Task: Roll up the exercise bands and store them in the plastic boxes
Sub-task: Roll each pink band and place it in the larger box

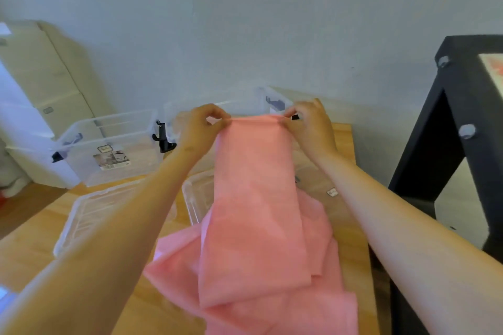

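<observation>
Pink band (253, 198) is held up near the far edge of the table (27, 258): the left hand (198, 128) pinches one top corner, the right hand (313, 122) the other, both equally near. Its long axis falls away from that grip toward the near edge, heaped there unrolled.

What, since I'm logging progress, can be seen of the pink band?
The pink band is a wide, thin, matte sheet, rubbery-looking. The left hand and right hand pinch its top corners, holding that edge up taut. It hangs down toward the person and ends in loose, overlapping folds on the wooden table. None of it is rolled yet.
</observation>
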Demonstrator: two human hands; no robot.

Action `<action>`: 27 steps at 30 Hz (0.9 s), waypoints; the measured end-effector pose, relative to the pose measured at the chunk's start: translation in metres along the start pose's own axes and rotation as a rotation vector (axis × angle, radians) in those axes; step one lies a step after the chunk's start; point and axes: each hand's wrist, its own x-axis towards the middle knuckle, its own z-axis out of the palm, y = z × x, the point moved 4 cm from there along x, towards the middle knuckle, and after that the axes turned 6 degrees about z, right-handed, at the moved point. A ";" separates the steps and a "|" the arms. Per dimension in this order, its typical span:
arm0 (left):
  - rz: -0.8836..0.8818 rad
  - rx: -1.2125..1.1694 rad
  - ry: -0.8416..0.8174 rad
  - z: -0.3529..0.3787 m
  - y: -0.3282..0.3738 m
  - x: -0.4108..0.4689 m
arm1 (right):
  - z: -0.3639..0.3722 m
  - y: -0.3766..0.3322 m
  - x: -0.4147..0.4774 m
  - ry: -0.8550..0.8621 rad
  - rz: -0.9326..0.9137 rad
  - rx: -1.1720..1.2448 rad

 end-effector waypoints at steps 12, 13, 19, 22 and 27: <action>-0.045 -0.190 -0.143 -0.025 0.040 -0.151 | -0.061 -0.028 -0.144 -0.296 0.208 0.334; -0.063 -0.206 -0.188 -0.023 0.039 -0.172 | -0.062 -0.024 -0.164 -0.354 0.228 0.331; -0.169 -0.233 -0.345 -0.021 0.041 -0.245 | -0.071 -0.020 -0.231 -0.574 0.251 0.279; -0.153 -0.195 -0.292 -0.022 0.040 -0.240 | -0.071 -0.026 -0.229 -0.599 0.279 0.343; -0.119 -0.070 -0.297 -0.005 0.036 -0.219 | -0.047 -0.020 -0.210 -0.470 0.286 0.216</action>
